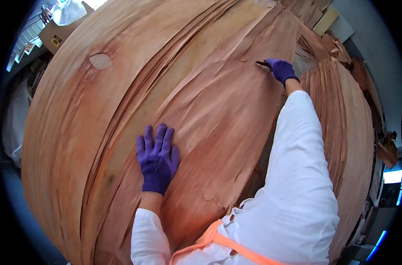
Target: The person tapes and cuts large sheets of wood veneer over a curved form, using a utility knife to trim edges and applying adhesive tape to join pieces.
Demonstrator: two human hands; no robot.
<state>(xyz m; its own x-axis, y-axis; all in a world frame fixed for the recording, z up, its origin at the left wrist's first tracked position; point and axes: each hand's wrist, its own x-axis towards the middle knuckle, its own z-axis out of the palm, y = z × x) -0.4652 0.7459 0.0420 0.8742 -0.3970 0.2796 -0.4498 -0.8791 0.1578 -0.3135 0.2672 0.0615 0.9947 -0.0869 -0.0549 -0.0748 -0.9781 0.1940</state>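
Observation:
A big stack of thin reddish-brown wood veneer sheets fills most of the view. My left hand, in a purple glove, lies flat with fingers spread on the top sheet. My right hand, also in a purple glove, reaches to the far edge of that top sheet and closes on a small dark blade-like tool whose tip touches the veneer. I wear white sleeves and an orange strap.
A second stack of veneer stands at the right, its layered edges showing. One sheet has an oval knot hole. A cardboard box and white bag sit at the far left; wood offcuts lie at the far right.

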